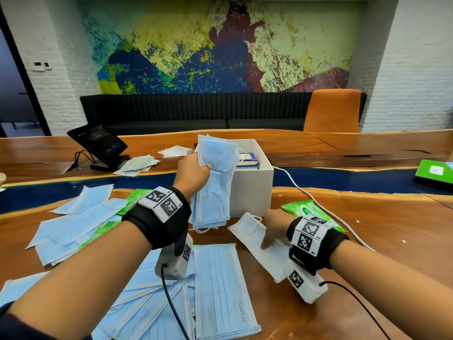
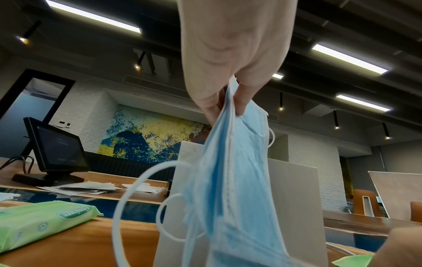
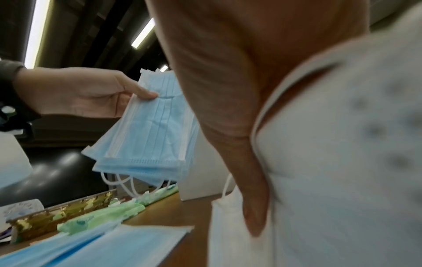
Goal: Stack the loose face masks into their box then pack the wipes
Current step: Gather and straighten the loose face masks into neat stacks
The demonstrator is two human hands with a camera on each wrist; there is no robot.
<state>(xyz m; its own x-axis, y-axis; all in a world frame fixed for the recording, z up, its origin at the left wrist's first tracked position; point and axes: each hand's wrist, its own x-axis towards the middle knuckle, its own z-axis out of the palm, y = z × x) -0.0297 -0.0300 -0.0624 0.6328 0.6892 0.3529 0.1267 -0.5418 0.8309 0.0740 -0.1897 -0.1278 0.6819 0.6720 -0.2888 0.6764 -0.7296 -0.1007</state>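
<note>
Your left hand [image 1: 193,171] is raised above the tabletop [image 1: 367,229] with fingers and thumb pinching the upper part of a bundle of blue masks [image 1: 215,182]. The bundle hangs down on end in front of the near left corner of the white box [image 1: 252,190], its ear loops dangling below. In the left wrist view your fingertips [image 2: 241,106] clamp the top edge of the bundle, and the box wall stands right behind it.

Your right hand [image 1: 274,227] is low, fingers laid out nearly straight on a white mask [image 1: 255,239] that lies flat on the tabletop just in front of the box. The right wrist view shows the fingers against that mask, but it is too blurred to tell whether they pinch it or only press on it.

The box stands open in the middle of the tabletop, with a blue-edged item [image 1: 246,161] inside. More loose blue masks [image 1: 220,290] lie spread over the near tabletop, and another heap [image 1: 73,227] lies to the left. One green pack of wipes [image 1: 308,212] lies just right of the box, partly behind your right wrist; other green packs [image 1: 132,196] show among the masks on the left. A small screen on a stand [image 1: 98,143] sits farther back on the left, with flat white packets [image 1: 137,164] beside it.
</note>
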